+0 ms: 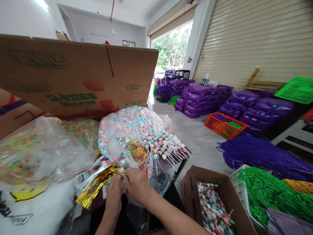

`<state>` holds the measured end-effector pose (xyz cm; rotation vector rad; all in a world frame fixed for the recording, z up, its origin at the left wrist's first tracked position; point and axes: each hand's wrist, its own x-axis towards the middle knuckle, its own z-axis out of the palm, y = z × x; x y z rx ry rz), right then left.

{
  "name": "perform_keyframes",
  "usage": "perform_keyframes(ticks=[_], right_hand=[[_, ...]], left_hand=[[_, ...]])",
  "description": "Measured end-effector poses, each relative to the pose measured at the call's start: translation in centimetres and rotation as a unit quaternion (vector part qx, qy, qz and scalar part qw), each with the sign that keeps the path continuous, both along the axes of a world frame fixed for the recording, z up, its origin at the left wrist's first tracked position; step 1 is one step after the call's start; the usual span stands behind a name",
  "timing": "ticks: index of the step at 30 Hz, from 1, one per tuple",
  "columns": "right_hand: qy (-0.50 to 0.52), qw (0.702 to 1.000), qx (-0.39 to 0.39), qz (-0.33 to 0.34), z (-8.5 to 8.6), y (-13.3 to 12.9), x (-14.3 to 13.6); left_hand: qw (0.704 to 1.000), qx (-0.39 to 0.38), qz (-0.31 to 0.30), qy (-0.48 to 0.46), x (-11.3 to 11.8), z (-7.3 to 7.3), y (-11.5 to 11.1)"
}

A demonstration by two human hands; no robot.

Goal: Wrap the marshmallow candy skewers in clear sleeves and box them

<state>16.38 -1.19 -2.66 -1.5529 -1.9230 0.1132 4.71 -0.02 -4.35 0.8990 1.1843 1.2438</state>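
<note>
Close together at the table's near edge, my left hand (115, 188) and my right hand (136, 183) are both closed at the lower end of a clear-wrapped candy skewer (121, 160). The skewer stands upright, with blue, white and pink pieces inside the wrapper. My right fingers pinch at its base; a thin golden strip seems to show there. Left of my hands lies a bundle of gold metallic ties (94, 189). Beyond them is an open bag of pastel candies (132, 120), with colourful candy rings (136, 150) and a pile of unwrapped candy skewers (166, 143) on white sticks.
A large cardboard box (73, 78) stands behind the bags. Bagged candy rings (41, 147) lie at left. On the right, a carton (193, 189) holds wrapped candies, beside a crate of green strands (274, 189). Purple sacks (202, 98) and an orange crate (223, 125) are farther off.
</note>
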Motion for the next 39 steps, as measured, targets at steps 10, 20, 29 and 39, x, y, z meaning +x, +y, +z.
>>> perform_keyframes(ticks=[10,20,29,39], right_hand=[[0.479,0.853,-0.208,0.019,2.0,0.0,2.1],[0.605,0.734,-0.223,0.214,4.7,-1.6,4.8],[0.67,0.704,-0.198,0.13,2.2,-1.4,3.3],[0.391,0.918,0.062,0.035,0.2,-0.7,1.9]], left_hand=[[0.997,0.026,-0.038,-0.063,1.7,2.7,-1.7],[0.943,-0.129,-0.251,-0.177,1.1,5.3,-3.9],[0.938,-0.177,-0.189,-0.232,2.5,6.4,-4.3],[0.995,-0.014,-0.092,-0.025,1.6,3.2,-2.1]])
